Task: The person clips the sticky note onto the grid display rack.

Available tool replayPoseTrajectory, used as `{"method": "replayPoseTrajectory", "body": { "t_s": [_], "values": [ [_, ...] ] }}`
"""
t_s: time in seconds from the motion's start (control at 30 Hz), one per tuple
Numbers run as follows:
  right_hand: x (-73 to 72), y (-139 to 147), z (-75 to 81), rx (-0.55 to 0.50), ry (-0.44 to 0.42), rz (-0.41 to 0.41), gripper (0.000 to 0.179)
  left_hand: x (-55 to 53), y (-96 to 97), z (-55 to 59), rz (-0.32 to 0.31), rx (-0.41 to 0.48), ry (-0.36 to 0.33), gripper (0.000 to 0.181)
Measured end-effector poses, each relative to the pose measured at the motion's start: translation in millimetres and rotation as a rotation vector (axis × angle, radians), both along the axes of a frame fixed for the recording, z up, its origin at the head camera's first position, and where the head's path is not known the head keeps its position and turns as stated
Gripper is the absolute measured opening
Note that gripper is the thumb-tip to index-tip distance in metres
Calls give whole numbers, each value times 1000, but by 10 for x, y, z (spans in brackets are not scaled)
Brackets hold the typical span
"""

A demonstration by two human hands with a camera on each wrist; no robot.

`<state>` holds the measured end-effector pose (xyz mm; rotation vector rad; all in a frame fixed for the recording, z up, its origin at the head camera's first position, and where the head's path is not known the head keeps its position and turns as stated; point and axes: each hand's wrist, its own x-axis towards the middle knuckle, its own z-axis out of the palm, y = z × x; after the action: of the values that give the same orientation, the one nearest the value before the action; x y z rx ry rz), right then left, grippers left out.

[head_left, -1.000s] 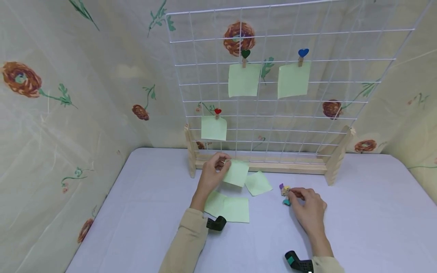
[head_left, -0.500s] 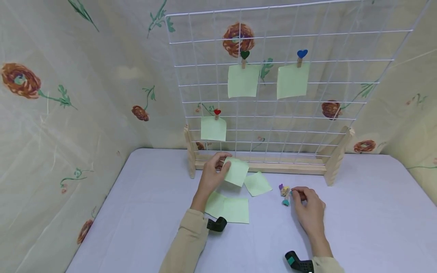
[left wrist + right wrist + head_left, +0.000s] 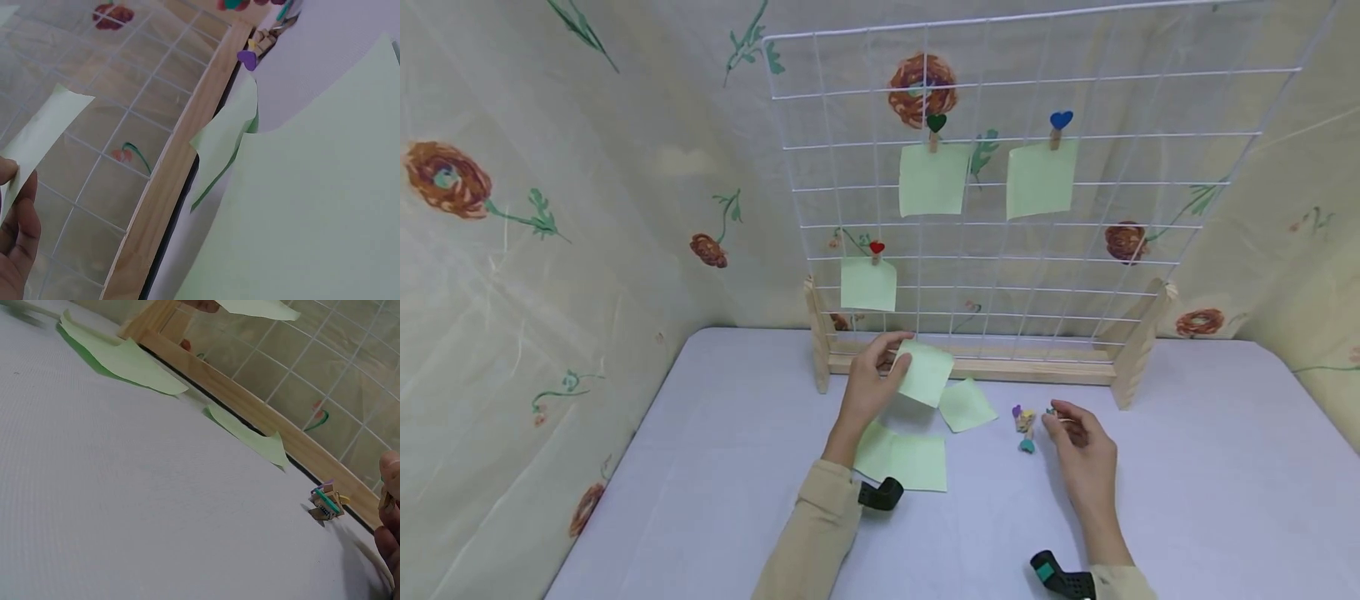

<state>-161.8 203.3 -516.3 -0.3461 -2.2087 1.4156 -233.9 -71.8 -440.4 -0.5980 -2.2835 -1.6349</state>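
Basically, L-hand grip (image 3: 872, 385) pinches sq. paper (image 3: 927, 372), R-hand grip (image 3: 1084, 450) wooden clip (image 3: 385, 500).

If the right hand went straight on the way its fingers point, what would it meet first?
Probably the wooden base bar, or the wire grid above it if the right hand is raised; depth is unclear. The clothespins lie left of that line.

The left arm (image 3: 808, 537) reaches forward and leans a little to the right. The left hand (image 3: 872, 382) is at the end of it, with the thumb and fingers making a pinch. The right arm (image 3: 1107, 537) leans a bit to the left. The right hand (image 3: 1086, 458) is closer to the body, pinching with its thumb and pointer finger while the other fingers curl in.
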Motion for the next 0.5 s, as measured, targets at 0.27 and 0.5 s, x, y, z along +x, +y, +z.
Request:
{"method": "replayPoseTrajectory", "body": {
  "t_s": [0.27,0.5],
  "values": [
    [4,-36,42,-161,-35,41,32,104,53,184,-19,62,-34,31],
    [-12,-47,40,-229,26,56,30,5,145,126,-8,120,-58,33]
  ]
}}
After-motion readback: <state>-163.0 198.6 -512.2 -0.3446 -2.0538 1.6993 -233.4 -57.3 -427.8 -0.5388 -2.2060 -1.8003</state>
